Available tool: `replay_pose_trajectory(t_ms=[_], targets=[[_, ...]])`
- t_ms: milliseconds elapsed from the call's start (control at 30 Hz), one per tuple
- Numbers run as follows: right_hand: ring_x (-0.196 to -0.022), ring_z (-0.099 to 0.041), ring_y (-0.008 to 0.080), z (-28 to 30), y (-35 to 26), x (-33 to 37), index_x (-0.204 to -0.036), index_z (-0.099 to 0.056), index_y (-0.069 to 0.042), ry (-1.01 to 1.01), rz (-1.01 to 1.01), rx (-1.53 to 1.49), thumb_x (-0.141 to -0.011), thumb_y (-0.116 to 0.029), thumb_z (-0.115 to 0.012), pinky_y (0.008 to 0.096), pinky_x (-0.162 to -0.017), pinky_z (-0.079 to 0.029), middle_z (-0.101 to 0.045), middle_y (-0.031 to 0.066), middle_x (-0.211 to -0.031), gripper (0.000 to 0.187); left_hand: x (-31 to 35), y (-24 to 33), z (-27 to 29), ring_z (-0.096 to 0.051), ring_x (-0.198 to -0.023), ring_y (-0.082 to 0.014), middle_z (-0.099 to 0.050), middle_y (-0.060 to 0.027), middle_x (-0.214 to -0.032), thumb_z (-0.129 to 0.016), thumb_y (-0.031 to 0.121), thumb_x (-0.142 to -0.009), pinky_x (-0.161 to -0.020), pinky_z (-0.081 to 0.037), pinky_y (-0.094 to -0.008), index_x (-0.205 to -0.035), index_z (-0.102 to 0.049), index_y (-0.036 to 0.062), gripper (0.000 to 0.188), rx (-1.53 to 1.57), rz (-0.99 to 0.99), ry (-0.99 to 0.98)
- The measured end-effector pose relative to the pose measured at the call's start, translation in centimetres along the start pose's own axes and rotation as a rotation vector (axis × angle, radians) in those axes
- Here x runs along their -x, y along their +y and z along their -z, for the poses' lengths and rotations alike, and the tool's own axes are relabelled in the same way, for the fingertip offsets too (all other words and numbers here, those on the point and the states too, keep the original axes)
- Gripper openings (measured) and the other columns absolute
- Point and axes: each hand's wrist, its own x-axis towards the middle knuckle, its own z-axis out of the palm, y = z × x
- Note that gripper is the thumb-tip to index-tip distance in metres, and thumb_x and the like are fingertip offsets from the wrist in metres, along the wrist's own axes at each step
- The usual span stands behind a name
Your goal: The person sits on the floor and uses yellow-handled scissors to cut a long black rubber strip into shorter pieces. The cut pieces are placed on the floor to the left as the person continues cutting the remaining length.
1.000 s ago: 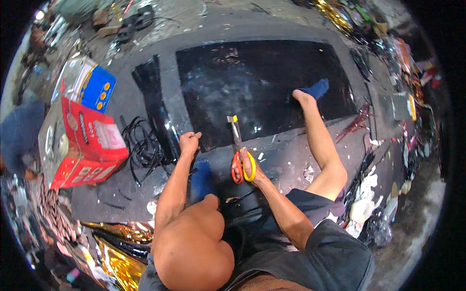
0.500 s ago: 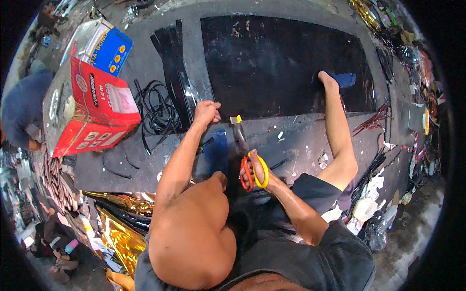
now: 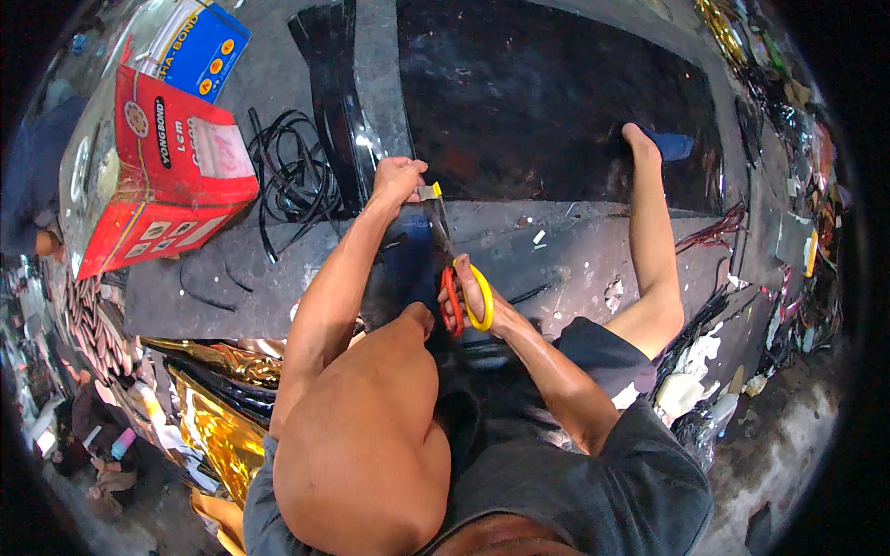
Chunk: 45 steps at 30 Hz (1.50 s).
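A large glossy black sheet (image 3: 556, 102) lies flat in front of me, under my bare foot at its right part. At its near left corner my left hand (image 3: 399, 178) is closed, fingertips pinched at the sheet's edge. A pair of scissors (image 3: 487, 298) with one red and one yellow handle is in my right hand (image 3: 461, 301), fingers through the loops. Its dark blades point away from me, with a yellow and silver piece near the tip, close beside my left fingers. Whether the blades touch the sheet I cannot tell.
Left of the sheet lie long black strips (image 3: 336, 111) and a tangle of thin black strips (image 3: 292, 167). A red box (image 3: 167, 199) and a blue box (image 3: 209, 56) stand at the far left. Gold foil (image 3: 218, 422) lies near left. A person (image 3: 37, 185) crouches beyond the boxes.
My right hand has moved the scissors forward and left, bringing their tip up to my left fingers. My left hand stays at the sheet's corner. The whole view has shifted a little.
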Motion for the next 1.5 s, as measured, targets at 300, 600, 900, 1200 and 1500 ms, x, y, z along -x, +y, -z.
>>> replay_pose_trajectory(t_ms=[300,600,900,1200,1500], targets=[[-0.045,-0.054,0.0183,1.0,0.4,-3.3,-0.079,-0.056,-0.001,0.031,0.120,-0.038,-0.074,-0.088,-0.028,0.0308,-0.042,-0.046,-0.050,0.0060,-0.057,0.092,0.2,0.2,-0.1,-0.057,-0.051,-0.0132,-0.056,-0.0044,-0.064,-0.059,0.018,-0.088,-0.044,-0.047,-0.0250,-0.078,-0.059,0.0055,0.016,0.017,0.044,-0.075],[-0.042,-0.053,0.0185,1.1,0.6,-5.0,-0.072,-0.055,0.000,0.140,0.071,-0.027,-0.075,-0.083,-0.042,0.0332,-0.040,-0.045,-0.048,0.0060,-0.053,0.084,1.3,-2.7,-2.0,-0.058,-0.054,-0.0122,-0.057,-0.0030,-0.067,-0.065,0.033,-0.089,-0.046,-0.047,-0.0259,-0.083,-0.058,0.0049,0.029,-0.059,0.022,-0.005],[-0.044,-0.054,0.0179,-0.2,0.1,-4.5,-0.076,-0.057,0.001,0.199,0.061,0.096,-0.073,-0.087,-0.039,0.0318,-0.042,-0.045,-0.049,0.0054,-0.055,0.090,0.6,-6.3,-1.2,-0.051,-0.052,-0.0104,-0.054,-0.0014,-0.062,-0.061,0.020,-0.089,-0.047,-0.040,-0.0280,-0.078,-0.054,0.0026,0.022,-0.133,-0.285,0.033],[-0.049,-0.057,0.0198,-0.1,-0.8,-5.3,-0.082,-0.060,0.007,0.217,0.094,0.168,-0.075,-0.086,-0.035,0.0333,-0.047,-0.046,-0.054,0.0103,-0.060,0.097,1.7,-4.9,-1.5,-0.048,-0.056,-0.0115,-0.051,-0.0049,-0.060,-0.059,0.022,-0.088,-0.053,-0.039,-0.0323,-0.075,-0.052,-0.0011,0.027,-0.344,-0.390,0.125],[-0.045,-0.057,0.0219,-0.5,-0.3,-5.6,-0.074,-0.061,0.009,0.259,0.153,0.161,-0.082,-0.079,-0.040,0.0344,-0.044,-0.046,-0.053,0.0125,-0.055,0.090,-0.3,-7.1,-1.3,-0.044,-0.052,-0.0095,-0.049,0.0005,-0.059,-0.057,0.021,-0.090,-0.048,-0.035,-0.0289,-0.074,-0.053,0.0027,0.025,-0.223,-0.409,0.066]])
